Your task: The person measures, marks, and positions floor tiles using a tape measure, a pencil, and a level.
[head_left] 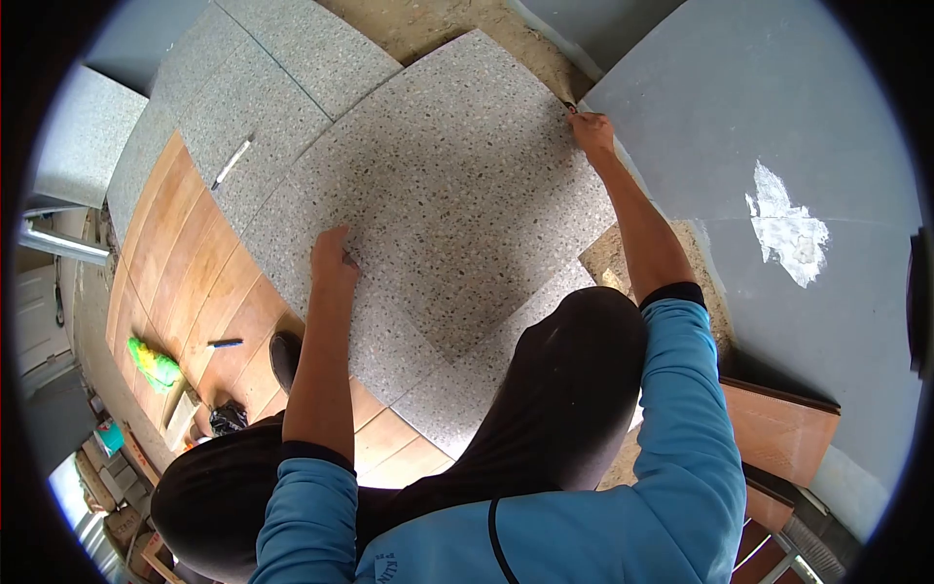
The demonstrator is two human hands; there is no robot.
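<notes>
A large grey speckled tile (457,185) lies in front of me, overlapping other speckled tiles. My left hand (334,258) is at its left side, fingers curled in against the speckled surface and closed at the tile. At the tile's far right edge, beside the grey wall, my right hand (592,133) is closed with its fingertips pinched together. A small dark bit shows at those fingertips; I cannot tell what it is. My knee covers part of the tiles nearest me.
A white marker-like stick (232,163) lies on the speckled tiles to the left. Wood-look tiles (185,253) bear a blue pen (226,343) and a green plastic bag (154,365). The grey wall (710,127) has a white patch; brown tiles (778,428) lean at its foot.
</notes>
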